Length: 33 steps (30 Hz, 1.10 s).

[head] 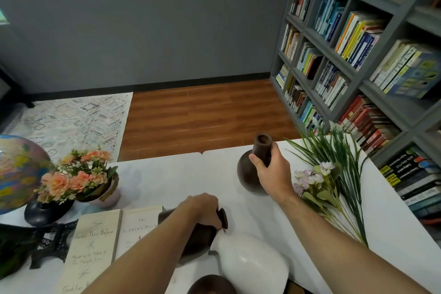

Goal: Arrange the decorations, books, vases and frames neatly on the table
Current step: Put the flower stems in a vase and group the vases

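Note:
My right hand (pixel 272 169) grips the neck of a dark brown round-bellied vase (pixel 247 174) standing upright on the white table (pixel 181 174). My left hand (pixel 202 207) grips the neck of a second dark brown vase (pixel 202 238) lying on its side near the front. A white vase (pixel 253 262) lies next to it, its neck touching the brown one. Two pale books (pixel 95 246) lie flat at the front left. Artificial purple flowers and long green grass (pixel 329 181) lie on the table's right side.
Left side: a globe (pixel 16 169), a pink pot of orange flowers (pixel 78 179), a black vase (pixel 45 210) and a black tower model (pixel 52 243). Another brown rounded object (pixel 210 285) shows at the bottom edge. A grey bookshelf (pixel 358 55) stands to the right.

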Each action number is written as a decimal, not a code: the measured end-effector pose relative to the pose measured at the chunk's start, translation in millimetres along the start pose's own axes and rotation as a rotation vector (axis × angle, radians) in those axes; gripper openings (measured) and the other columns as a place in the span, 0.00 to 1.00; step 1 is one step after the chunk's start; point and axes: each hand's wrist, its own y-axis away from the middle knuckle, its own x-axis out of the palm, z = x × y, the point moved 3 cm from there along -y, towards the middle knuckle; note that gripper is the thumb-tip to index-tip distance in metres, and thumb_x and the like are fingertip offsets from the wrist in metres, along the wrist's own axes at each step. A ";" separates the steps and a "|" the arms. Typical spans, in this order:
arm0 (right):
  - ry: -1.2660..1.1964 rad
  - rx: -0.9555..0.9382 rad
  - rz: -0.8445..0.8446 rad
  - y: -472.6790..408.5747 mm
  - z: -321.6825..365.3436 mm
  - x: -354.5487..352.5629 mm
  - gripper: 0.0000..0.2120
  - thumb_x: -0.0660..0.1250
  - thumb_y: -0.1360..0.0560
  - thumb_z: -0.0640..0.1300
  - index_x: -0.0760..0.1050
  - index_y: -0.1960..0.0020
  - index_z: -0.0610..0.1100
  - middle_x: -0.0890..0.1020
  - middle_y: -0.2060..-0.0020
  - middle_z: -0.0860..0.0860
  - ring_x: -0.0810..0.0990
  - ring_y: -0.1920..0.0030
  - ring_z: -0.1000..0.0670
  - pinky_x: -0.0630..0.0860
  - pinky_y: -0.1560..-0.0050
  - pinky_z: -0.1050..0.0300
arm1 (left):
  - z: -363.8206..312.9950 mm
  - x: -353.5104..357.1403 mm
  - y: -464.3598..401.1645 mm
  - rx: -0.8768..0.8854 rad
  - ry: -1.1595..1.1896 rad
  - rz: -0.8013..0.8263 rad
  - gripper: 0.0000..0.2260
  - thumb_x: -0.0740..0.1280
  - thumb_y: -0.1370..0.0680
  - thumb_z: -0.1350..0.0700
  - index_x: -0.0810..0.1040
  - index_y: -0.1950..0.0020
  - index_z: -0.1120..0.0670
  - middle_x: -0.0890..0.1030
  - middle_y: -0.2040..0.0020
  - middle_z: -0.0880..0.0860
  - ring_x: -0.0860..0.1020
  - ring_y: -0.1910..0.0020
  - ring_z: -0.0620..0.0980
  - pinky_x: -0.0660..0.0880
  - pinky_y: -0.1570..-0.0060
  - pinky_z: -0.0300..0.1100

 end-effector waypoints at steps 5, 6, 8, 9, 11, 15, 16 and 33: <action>-0.008 -0.002 -0.003 -1.4 -5.5 0.4 0.21 0.72 0.24 0.50 0.72 0.33 0.50 0.82 0.39 0.50 0.78 0.37 0.44 0.74 0.38 0.49 | -5.9 2.5 -5.4 0.005 -0.070 -0.064 0.20 0.70 0.29 0.40 0.78 0.47 0.54 0.80 0.51 0.53 0.76 0.53 0.54 0.68 0.51 0.46; -0.010 0.001 -0.003 -1.4 -7.0 0.5 0.21 0.72 0.24 0.50 0.72 0.33 0.50 0.82 0.39 0.50 0.78 0.37 0.44 0.74 0.38 0.48 | -5.0 3.4 -6.3 0.010 -0.078 -0.089 0.21 0.70 0.28 0.39 0.78 0.47 0.55 0.81 0.50 0.53 0.77 0.51 0.55 0.68 0.52 0.46; -0.014 0.007 -0.003 -1.6 -9.5 1.1 0.21 0.73 0.24 0.50 0.72 0.34 0.50 0.82 0.39 0.50 0.78 0.37 0.44 0.74 0.38 0.49 | -3.1 3.4 -7.0 0.017 -0.059 -0.109 0.23 0.71 0.29 0.38 0.77 0.46 0.55 0.81 0.47 0.54 0.79 0.48 0.56 0.70 0.53 0.46; -0.018 0.011 -0.005 -1.8 -10.5 1.3 0.21 0.73 0.24 0.50 0.72 0.33 0.50 0.82 0.39 0.50 0.78 0.37 0.44 0.74 0.38 0.49 | -2.8 2.6 -6.9 0.021 -0.049 -0.110 0.23 0.71 0.29 0.38 0.76 0.45 0.55 0.80 0.46 0.54 0.79 0.48 0.56 0.71 0.54 0.46; -0.026 0.015 -0.006 -2.3 -11.6 1.3 0.21 0.73 0.24 0.50 0.72 0.33 0.50 0.82 0.39 0.50 0.78 0.37 0.44 0.73 0.39 0.50 | -2.4 0.6 -5.6 0.032 -0.035 -0.131 0.22 0.72 0.30 0.39 0.76 0.46 0.54 0.79 0.48 0.53 0.77 0.51 0.55 0.71 0.55 0.46; -0.019 0.007 0.009 -1.7 -12.4 0.5 0.21 0.72 0.24 0.50 0.71 0.33 0.51 0.81 0.39 0.51 0.78 0.37 0.45 0.72 0.42 0.54 | 1.9 1.2 1.6 0.014 0.041 -0.231 0.19 0.72 0.31 0.40 0.76 0.50 0.53 0.78 0.52 0.50 0.76 0.53 0.52 0.71 0.50 0.47; -0.014 0.005 0.015 -1.9 -12.2 -0.1 0.21 0.73 0.24 0.50 0.71 0.34 0.51 0.81 0.39 0.51 0.78 0.37 0.45 0.72 0.43 0.56 | 3.4 0.0 4.7 0.006 0.069 -0.264 0.19 0.71 0.30 0.40 0.77 0.49 0.52 0.79 0.51 0.50 0.77 0.52 0.52 0.72 0.48 0.48; 0.039 0.062 0.162 -6.6 -20.1 -2.1 0.27 0.76 0.27 0.48 0.71 0.31 0.48 0.77 0.37 0.51 0.75 0.37 0.48 0.71 0.41 0.56 | 39.6 -24.2 53.9 0.065 1.188 -0.923 0.16 0.81 0.34 0.52 0.83 0.50 0.40 0.84 0.55 0.35 0.79 0.51 0.35 0.73 0.53 0.32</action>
